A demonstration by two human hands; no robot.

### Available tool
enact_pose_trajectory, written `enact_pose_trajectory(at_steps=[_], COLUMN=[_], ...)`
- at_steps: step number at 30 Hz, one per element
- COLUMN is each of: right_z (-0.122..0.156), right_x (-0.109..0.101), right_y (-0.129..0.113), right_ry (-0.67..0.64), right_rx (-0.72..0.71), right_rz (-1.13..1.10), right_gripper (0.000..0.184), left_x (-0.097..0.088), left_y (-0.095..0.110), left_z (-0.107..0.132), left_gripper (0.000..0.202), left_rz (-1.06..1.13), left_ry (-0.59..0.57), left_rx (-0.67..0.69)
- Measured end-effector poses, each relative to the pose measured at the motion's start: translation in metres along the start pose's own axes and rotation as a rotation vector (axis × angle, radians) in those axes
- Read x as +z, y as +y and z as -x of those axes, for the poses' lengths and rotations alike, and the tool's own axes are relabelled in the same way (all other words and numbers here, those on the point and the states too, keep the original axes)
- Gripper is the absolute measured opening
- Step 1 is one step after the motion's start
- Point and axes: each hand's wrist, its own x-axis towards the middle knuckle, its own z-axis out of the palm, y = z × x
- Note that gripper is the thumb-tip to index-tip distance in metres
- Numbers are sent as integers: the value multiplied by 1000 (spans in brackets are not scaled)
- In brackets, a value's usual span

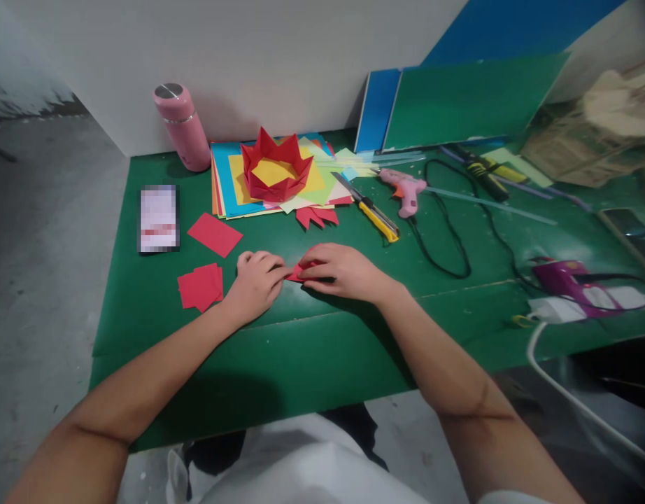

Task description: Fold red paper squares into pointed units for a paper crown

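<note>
Both hands meet over a small piece of red paper point(294, 274) at the middle of the green table, and they hide most of it. My left hand point(259, 283) pinches its left tip. From the right, my right hand point(348, 271) presses it with the fingers closed together. To the left lie a red paper rectangle point(215, 234) and a small pile of red paper squares point(201, 287). Beyond my hands are several folded red paper pieces point(317, 217). A red folded paper ring with pointed tips point(277, 189) sits on a stack of coloured paper point(228, 199).
A pink bottle point(183, 129) stands at the back left, above a pixelated rectangular item point(159, 218). Right of the paper stack lie a yellow utility knife point(378, 218) and a pink glue gun point(403, 189) with its black cord. A purple power strip point(561, 280) lies at the right.
</note>
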Motion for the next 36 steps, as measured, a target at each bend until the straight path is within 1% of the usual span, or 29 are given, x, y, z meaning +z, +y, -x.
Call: enact_pose_trajectory(at_steps=[5,10,17,20,27,36], right_z=[1,0,-5,-6,-9,-11], right_x=[1,2,9,12,15,16], right_y=[1,1,-5,-6,-8,-8], right_ry=[0,21,102,110,126,130], right_rx=[-14,-11,166,231,313,325], right_rz=[35,30,-75,-103,-137,-152], right_gripper=[24,23,16,12,8,11], left_x=[1,0,1,3,6,6], left_y=[1,2,0,-1,-2,3], left_z=[0,0,-1,-2,-6,-9], left_gripper=[18,14,15,18,16,12], left_rz=[0,9,-1,20,59,77], left_ry=[49,37,53,55,53,44], left_rx=[-40,-48,9,-21,-114,-210])
